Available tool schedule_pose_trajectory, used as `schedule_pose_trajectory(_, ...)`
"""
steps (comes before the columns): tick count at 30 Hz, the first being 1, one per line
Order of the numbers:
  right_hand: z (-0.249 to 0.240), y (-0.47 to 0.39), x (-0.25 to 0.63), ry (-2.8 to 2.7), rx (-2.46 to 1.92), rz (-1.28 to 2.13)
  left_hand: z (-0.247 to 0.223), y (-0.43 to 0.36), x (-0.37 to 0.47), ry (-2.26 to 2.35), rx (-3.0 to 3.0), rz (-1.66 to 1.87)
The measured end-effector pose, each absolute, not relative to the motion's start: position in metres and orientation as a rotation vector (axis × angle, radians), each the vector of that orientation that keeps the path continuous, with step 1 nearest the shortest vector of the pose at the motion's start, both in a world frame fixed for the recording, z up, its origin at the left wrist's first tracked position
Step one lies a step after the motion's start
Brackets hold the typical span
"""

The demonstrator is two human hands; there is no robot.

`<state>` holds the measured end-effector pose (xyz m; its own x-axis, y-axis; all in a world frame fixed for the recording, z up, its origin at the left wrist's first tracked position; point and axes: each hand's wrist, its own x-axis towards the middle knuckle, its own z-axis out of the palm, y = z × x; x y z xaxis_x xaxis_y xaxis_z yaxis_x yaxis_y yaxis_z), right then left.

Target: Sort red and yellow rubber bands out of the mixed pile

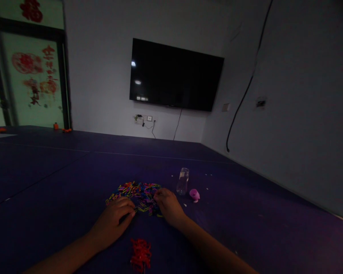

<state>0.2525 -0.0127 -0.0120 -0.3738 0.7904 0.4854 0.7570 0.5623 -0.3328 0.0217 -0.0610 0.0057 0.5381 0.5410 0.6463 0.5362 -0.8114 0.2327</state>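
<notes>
A spread-out pile of small looped pieces [144, 195] in many colours lies on the dark purple surface; whether they are rubber bands or clips I cannot tell. At its left edge rests my left hand [117, 215], fingers loosely bent and the thumb apart, with nothing visible in it. My right hand [168, 205] reaches into the pile's right side, thumb and fingertips pinched together; what they hold is too small to make out. Nearer to me, between my forearms, sits a separate small heap of red pieces [141, 254].
Beyond my right hand are a clear plastic bottle [183, 183] and a pink cup-shaped piece [194, 195]. Small white scraps [185, 205] lie around them. A wall-mounted television [175, 76] and a glass door [31, 80] are behind. A black cable [242, 101] hangs along the right wall.
</notes>
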Motion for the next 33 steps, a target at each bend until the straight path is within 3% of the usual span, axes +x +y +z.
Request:
schedule_pose_trajectory(7,-0.008,-0.017,0.25,-2.193,-1.098,0.011,0.005,-0.061,0.022,1.004,2.733,1.09)
schedule_pose_trajectory(18,-0.017,0.009,0.248,-2.128,-0.931,0.25,0.004,-0.061,0.024,1.019,2.655,1.113)
schedule_pose_trajectory(33,-0.014,0.001,0.247,-2.333,-0.982,0.102,0.003,-0.062,0.025,0.99,2.702,1.065)
